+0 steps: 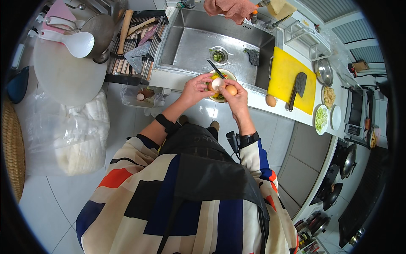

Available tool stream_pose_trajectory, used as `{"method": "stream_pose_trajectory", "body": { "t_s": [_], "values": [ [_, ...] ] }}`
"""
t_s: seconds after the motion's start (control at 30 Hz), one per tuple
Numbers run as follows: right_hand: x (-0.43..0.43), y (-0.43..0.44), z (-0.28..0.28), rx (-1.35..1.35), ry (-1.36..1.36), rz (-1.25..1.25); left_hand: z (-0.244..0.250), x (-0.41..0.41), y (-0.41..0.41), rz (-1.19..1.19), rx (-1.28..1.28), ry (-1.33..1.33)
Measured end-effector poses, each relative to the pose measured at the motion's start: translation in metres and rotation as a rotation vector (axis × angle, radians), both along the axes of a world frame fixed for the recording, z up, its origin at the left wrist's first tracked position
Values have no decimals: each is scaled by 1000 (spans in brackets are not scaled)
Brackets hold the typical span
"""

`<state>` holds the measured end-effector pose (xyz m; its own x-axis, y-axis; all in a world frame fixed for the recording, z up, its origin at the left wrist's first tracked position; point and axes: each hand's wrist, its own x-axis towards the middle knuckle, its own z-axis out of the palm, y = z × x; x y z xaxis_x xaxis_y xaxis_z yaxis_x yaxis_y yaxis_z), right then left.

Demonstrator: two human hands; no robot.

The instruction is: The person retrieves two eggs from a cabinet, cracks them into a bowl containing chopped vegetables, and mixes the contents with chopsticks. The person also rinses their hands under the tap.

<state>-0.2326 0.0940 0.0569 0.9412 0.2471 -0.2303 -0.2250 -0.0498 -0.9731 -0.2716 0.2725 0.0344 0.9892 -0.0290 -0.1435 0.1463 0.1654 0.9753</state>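
Both hands are over a bowl (233,75) at the counter's front edge, which holds green, yellow and red pieces. My left hand (195,88) grips an opened eggshell (218,83), its pale inside facing up. My right hand (235,93) touches the same shell with its fingertips and also has a whole brown egg (231,90) against its fingers. Black chopsticks (215,69) lean on the bowl's rim towards the sink. Another brown egg (271,100) lies on the counter, beside a yellow cutting board (280,77) bearing a cleaver (297,90).
Beyond the bowl is a steel sink (196,41) with scraps in its drain. A waste bin (127,101) with eggshell hangs below the counter, left. Plates of chopped food (321,119) stand right of the board. A drying rack (136,78) holds utensils at left.
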Motion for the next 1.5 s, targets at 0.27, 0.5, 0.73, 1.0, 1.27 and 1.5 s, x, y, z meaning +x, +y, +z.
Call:
{"method": "stream_pose_trajectory", "body": {
  "t_s": [0.27,0.5,0.73,1.0,1.27,1.5],
  "values": [
    [-7,8,14,-192,-70,293,-6,-28,22,-7,-113,89],
    [-20,-37,38,80,152,-37,-69,-124,144,595,166,286],
    [2,-156,7,-242,106,-384,-48,-132,180,544,336,743],
    [34,-216,-59,-1179,-567,-168,-15,-102,51,-5,155,585],
    [50,-219,-83,-792,-10,-259,27,-37,-68,-369,108,300],
    [1,-166,-15,118,342,-105,45,6,-137,-208,-157,488]
  ]
}}
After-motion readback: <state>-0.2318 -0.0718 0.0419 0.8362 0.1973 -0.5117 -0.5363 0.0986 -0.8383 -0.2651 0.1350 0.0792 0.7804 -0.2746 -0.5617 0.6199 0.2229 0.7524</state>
